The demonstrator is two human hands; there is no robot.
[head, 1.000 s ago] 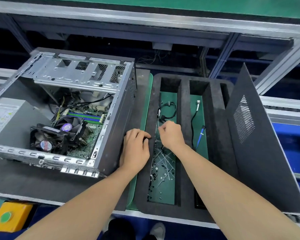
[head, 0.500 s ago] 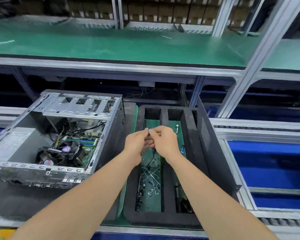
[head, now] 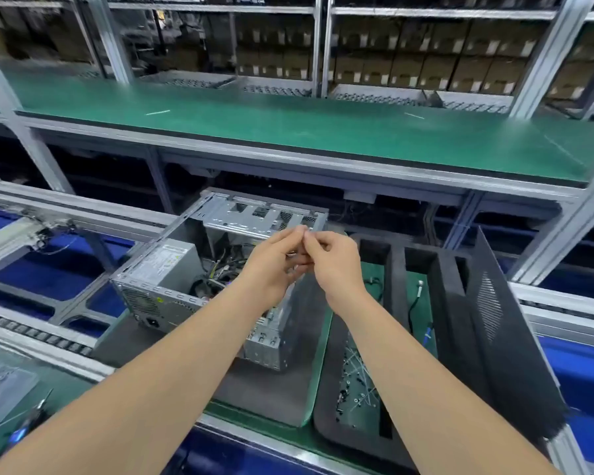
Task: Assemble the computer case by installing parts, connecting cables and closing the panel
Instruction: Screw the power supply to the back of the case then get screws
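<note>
Long green-matted upper bench (head: 288, 132), carried on slanted silver aluminium frame posts (head: 546, 63). Behind it, blurred rows of brown cardboard boxes (head: 408, 66) stand on metal racking. Lower left: black segmented roller track (head: 31, 332) near blue panels (head: 42, 275) set between grey rails.

Left hand (head: 271, 269) and right hand (head: 335, 265), fingertips meeting, above open computer case (head: 247, 217), foam tray (head: 395, 269) beside
</note>
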